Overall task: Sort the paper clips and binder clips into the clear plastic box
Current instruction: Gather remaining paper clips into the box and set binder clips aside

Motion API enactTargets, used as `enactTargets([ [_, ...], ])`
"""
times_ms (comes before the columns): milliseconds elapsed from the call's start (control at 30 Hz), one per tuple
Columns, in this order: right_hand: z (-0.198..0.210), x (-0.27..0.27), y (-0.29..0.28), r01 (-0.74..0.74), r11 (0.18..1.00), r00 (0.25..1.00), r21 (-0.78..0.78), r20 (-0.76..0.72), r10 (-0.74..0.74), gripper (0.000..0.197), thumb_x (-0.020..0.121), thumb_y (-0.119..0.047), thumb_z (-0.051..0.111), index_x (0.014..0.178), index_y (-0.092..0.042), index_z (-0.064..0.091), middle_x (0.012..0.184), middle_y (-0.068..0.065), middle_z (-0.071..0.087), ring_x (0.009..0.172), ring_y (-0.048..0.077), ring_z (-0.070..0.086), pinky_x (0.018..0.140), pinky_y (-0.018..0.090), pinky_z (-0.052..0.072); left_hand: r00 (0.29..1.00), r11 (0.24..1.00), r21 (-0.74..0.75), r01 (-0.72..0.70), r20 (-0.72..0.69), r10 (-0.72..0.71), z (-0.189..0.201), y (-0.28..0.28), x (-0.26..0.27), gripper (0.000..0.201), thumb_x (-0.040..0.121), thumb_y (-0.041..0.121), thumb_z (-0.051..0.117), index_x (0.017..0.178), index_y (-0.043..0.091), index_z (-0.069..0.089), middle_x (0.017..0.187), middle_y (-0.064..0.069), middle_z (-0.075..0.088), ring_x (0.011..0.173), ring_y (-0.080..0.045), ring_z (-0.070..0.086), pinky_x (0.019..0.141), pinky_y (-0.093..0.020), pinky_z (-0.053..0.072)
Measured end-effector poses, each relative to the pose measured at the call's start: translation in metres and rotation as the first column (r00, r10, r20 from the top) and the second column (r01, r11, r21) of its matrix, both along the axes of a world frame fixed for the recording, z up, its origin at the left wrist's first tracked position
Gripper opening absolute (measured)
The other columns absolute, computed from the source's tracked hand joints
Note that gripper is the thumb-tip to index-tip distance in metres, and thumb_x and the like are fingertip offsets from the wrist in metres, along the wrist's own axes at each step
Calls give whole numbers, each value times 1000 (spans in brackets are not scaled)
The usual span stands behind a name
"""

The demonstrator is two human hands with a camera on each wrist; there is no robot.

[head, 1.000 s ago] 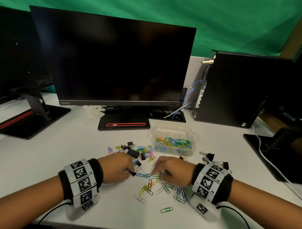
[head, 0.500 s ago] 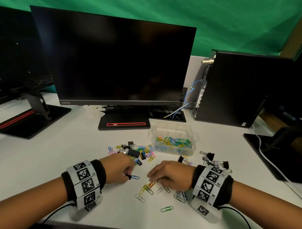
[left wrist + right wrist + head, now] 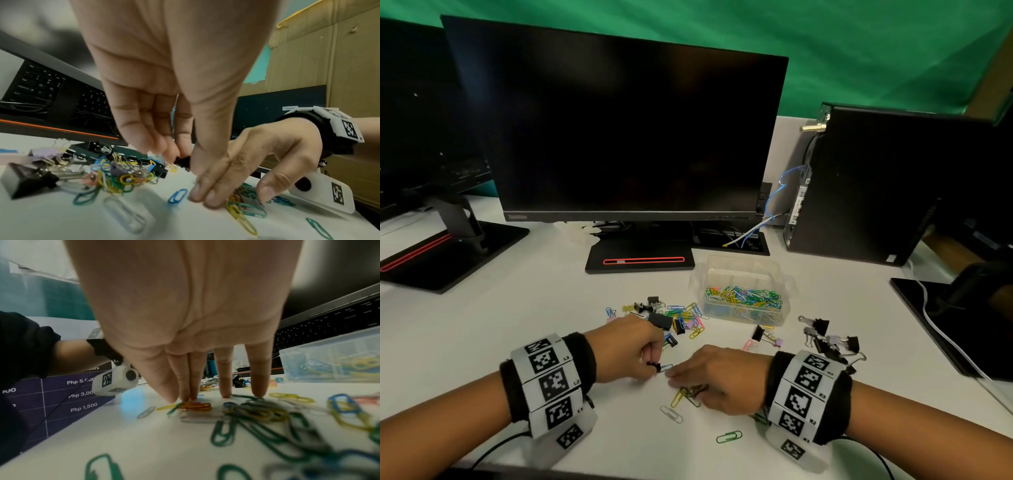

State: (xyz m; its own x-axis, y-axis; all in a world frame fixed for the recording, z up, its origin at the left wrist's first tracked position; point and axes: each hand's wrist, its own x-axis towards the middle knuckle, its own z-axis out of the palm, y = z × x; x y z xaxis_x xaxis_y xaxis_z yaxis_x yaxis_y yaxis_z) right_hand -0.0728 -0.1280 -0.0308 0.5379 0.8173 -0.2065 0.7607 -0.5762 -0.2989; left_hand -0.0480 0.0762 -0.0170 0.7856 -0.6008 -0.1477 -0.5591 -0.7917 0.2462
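My left hand pinches a small black binder clip just above the table; the left wrist view shows the binder clip between thumb and fingertips. A blue paper clip lies beside it. My right hand lies flat, its straight fingertips pressing on a bunch of coloured paper clips. The clear plastic box stands behind the hands, one section full of paper clips. A mixed pile of clips lies left of the box.
Several binder clips lie right of my right wrist. A green paper clip and a clear one sit near the table's front edge. A monitor stand and a computer tower stand behind.
My right hand has slid left and nearer, dragging paper clips together under its fingers. The left hand has stayed almost in place, still pinching the black binder clip.
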Motion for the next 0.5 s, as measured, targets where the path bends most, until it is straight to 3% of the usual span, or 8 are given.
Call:
enactTargets([
  [100, 3, 2, -10, 49, 999, 998, 20, -29, -48, 45, 89, 0, 45, 133, -5, 50, 146, 6, 43, 133, 23, 39, 111, 24, 22, 1000, 999, -28, -26, -6, 26, 4, 8, 0, 13, 82, 23, 62, 93, 16, 62, 77, 12, 54, 59, 5, 43, 57, -6, 32],
  [267, 7, 5, -25, 116, 993, 993, 2, -33, -116, 42, 90, -4, 43, 130, -12, 54, 141, 2, 49, 129, 20, 45, 111, 30, 32, 998, 998, 40, -56, 30, 55, 0, 20, 2, 9, 85, 26, 57, 94, 23, 57, 80, 12, 51, 64, 3, 41, 58, -7, 29],
  [367, 5, 4, -15, 106, 994, 994, 2, -32, -106, 45, 90, -4, 42, 134, -12, 51, 146, 3, 43, 130, 24, 42, 112, 32, 31, 996, 991, 93, -92, 26, 90, -3, 24, 2, 15, 87, 24, 53, 101, 21, 56, 87, 8, 52, 74, -8, 44, 58, -9, 29],
  [500, 2, 4, 5, 48, 998, 999, -47, -15, -49, 53, 89, -2, 44, 141, -11, 39, 153, 5, 31, 133, 28, 35, 112, 31, 23, 992, 981, 151, -120, -7, 122, -7, 31, 1, 19, 88, 24, 51, 107, 22, 52, 86, 10, 46, 80, -11, 43, 60, -12, 29],
])
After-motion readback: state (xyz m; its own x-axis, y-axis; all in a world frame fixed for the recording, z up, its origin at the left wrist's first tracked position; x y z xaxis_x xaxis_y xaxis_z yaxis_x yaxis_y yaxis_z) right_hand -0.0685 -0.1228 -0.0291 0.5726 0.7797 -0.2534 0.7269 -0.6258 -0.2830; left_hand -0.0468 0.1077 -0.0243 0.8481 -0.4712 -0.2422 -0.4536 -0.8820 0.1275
